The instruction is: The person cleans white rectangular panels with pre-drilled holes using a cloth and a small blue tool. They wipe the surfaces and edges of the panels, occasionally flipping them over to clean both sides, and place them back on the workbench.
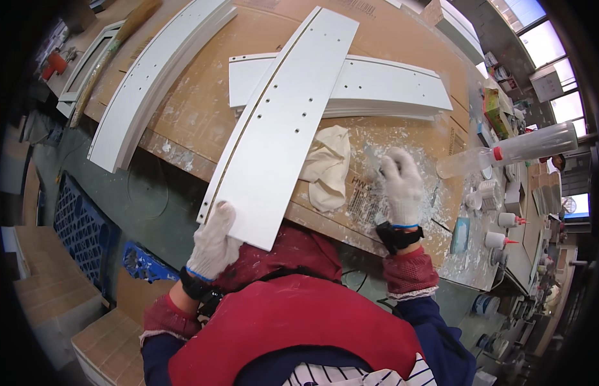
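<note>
white panel (280, 122), long, flat and drilled with small holes, lies slanted across the cardboard-covered bench (203, 109), its near end overhanging the bench edge. left hand (212, 243), in a knit glove, grips that end. right hand (401, 183) closes on a small scraper (371, 161) over glue-spattered cardboard, a crumpled cloth (328, 167) between them.

Both hands are being worn in white knit gloves, with dark bands at the wrists and red cuffs behind them. The left hand (212, 241) is being held closed in a grip, while the right hand (401, 183) is being stretched forward, fingers curled downward.
</note>
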The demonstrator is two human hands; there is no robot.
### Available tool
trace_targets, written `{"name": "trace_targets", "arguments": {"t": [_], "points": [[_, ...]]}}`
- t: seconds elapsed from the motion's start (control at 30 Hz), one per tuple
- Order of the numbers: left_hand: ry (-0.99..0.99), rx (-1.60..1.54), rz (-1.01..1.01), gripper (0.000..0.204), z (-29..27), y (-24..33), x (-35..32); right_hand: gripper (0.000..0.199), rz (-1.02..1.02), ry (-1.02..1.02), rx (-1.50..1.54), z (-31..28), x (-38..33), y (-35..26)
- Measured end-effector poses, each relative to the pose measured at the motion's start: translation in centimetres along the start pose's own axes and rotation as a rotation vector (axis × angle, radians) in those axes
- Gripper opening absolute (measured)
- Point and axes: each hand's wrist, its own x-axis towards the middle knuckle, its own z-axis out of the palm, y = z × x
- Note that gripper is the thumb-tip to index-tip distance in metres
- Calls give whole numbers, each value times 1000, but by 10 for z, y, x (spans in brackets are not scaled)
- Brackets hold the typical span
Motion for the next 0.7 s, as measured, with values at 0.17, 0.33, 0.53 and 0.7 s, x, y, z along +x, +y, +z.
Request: {"name": "trace_targets", "arguments": {"t": [0.17, 0.33, 0.53, 0.7], "points": [[-13, -682, -367, 26, 38, 7, 31, 63, 0, -23, -590, -5, -6, 57], [-42, -1120, -522, 31, 67, 12, 56, 46, 220, -122, -262, -8, -1, 45], [-64, -1184, -402, 37, 70, 14, 59, 35, 341, -206, 498, -18, -37, 8], [-97, -610, -221, 36, 67, -11, 52, 37, 179, -287, 742, -10, -77, -34]]}}
